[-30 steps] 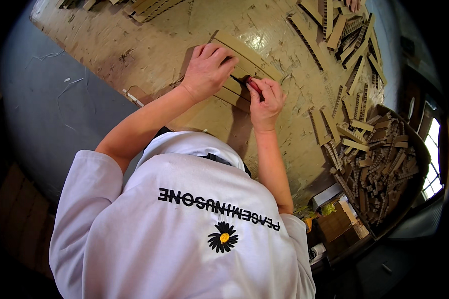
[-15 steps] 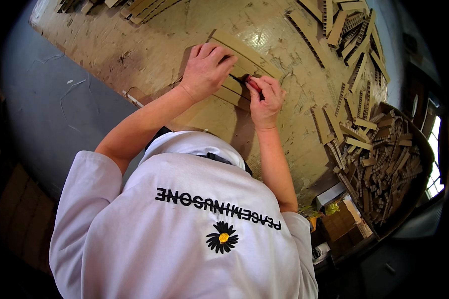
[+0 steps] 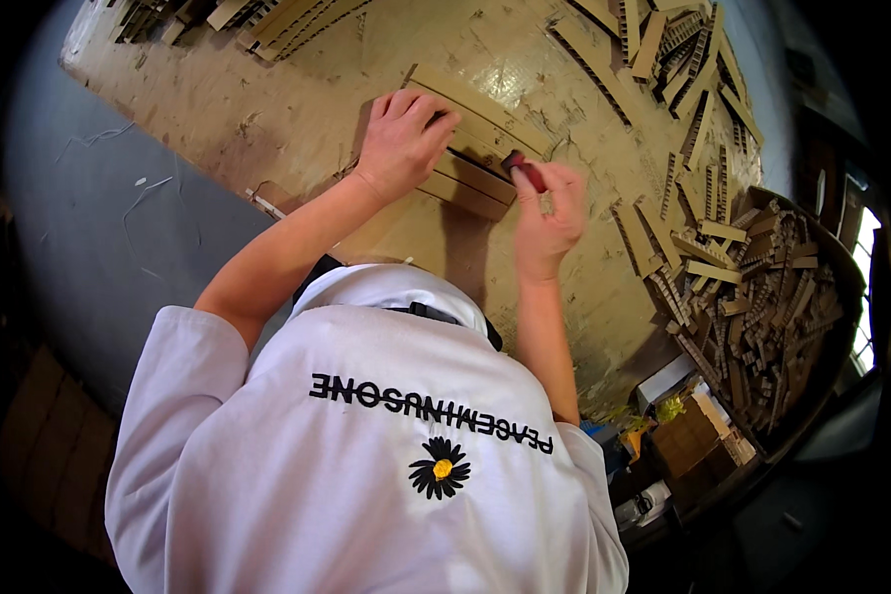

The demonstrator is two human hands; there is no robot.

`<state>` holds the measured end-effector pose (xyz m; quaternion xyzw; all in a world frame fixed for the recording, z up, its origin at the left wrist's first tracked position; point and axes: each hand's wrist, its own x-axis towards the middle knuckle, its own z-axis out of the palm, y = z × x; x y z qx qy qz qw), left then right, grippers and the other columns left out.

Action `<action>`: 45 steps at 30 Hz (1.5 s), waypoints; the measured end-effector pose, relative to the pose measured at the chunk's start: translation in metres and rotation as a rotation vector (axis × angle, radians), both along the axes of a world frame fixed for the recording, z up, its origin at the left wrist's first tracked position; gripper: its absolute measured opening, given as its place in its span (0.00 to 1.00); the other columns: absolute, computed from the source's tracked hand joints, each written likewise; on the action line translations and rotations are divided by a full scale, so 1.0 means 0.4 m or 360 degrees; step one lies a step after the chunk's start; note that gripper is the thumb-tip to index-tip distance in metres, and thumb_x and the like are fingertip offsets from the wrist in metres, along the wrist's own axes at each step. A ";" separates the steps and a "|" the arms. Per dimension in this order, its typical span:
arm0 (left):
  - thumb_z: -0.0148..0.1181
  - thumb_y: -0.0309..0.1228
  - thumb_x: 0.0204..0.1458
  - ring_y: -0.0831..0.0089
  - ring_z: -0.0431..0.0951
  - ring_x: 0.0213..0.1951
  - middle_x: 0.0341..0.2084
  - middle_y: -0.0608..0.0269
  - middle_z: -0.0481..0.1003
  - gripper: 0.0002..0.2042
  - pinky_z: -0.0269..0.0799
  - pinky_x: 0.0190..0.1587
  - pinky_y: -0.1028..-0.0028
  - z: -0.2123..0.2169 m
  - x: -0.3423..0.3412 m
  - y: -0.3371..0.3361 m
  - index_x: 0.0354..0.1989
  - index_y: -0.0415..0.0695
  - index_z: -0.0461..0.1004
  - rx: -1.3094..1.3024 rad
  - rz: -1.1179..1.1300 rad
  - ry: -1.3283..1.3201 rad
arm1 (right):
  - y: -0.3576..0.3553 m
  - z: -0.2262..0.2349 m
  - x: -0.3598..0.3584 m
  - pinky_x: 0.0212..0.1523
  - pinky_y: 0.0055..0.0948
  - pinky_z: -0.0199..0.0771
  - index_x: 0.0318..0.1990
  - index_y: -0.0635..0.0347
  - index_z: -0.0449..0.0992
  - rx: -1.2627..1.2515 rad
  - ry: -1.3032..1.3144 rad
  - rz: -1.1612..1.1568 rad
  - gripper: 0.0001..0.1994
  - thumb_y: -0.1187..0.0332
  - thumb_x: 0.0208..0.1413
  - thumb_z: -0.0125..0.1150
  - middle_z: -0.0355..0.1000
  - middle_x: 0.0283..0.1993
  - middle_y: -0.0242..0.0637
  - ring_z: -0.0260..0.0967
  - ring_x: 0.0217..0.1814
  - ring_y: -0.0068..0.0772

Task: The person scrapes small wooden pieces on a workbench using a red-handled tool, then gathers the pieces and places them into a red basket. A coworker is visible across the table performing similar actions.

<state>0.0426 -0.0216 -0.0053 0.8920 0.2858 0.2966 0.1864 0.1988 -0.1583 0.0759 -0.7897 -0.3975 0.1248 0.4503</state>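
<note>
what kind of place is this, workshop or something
Likely a small cardboard-cutting workshop. The worn work table is scored with cut marks, the left hand presses down cardboard strips while the right hand holds a small red tool, and a bin of notched cardboard offcuts sits alongside.

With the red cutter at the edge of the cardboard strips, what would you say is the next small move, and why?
Probably draw the red cutter along the cardboard strips. The right hand holds it at their right end, and the left hand lies flat on them, which should keep them from sliding.
</note>
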 end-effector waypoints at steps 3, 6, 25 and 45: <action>0.71 0.30 0.49 0.64 0.75 0.51 0.46 0.71 0.77 0.15 0.67 0.54 0.59 0.000 0.001 0.001 0.47 0.51 0.83 -0.0019 0.0006 -0.0025 | -0.055 -0.056 -0.010 0.45 0.35 0.72 0.40 0.58 0.86 -0.0120 -0.0226 0.0174 0.09 0.74 0.51 0.77 0.76 0.40 0.35 0.73 0.42 0.39; 0.71 0.30 0.49 0.64 0.75 0.51 0.45 0.72 0.77 0.15 0.67 0.54 0.59 0.002 0.004 -0.002 0.47 0.51 0.83 -0.0032 0.0013 -0.0030 | -0.084 -0.081 -0.021 0.43 0.36 0.70 0.39 0.56 0.86 -0.0133 -0.0313 0.0257 0.09 0.73 0.50 0.78 0.76 0.39 0.33 0.74 0.41 0.39; 0.71 0.30 0.48 0.65 0.75 0.51 0.46 0.73 0.78 0.15 0.67 0.54 0.60 0.003 0.003 0.000 0.47 0.52 0.83 -0.0024 0.0023 0.0009 | -0.059 -0.143 -0.017 0.45 0.37 0.67 0.39 0.48 0.86 -0.0140 -0.0479 0.0284 0.11 0.71 0.46 0.79 0.77 0.40 0.29 0.75 0.42 0.37; 0.71 0.31 0.49 0.64 0.75 0.51 0.45 0.72 0.77 0.15 0.67 0.54 0.60 0.001 0.001 0.001 0.47 0.52 0.84 0.0012 0.0011 0.0038 | -0.063 -0.152 -0.021 0.49 0.37 0.65 0.40 0.48 0.85 -0.0147 -0.0511 0.0319 0.13 0.71 0.46 0.79 0.77 0.41 0.27 0.76 0.45 0.36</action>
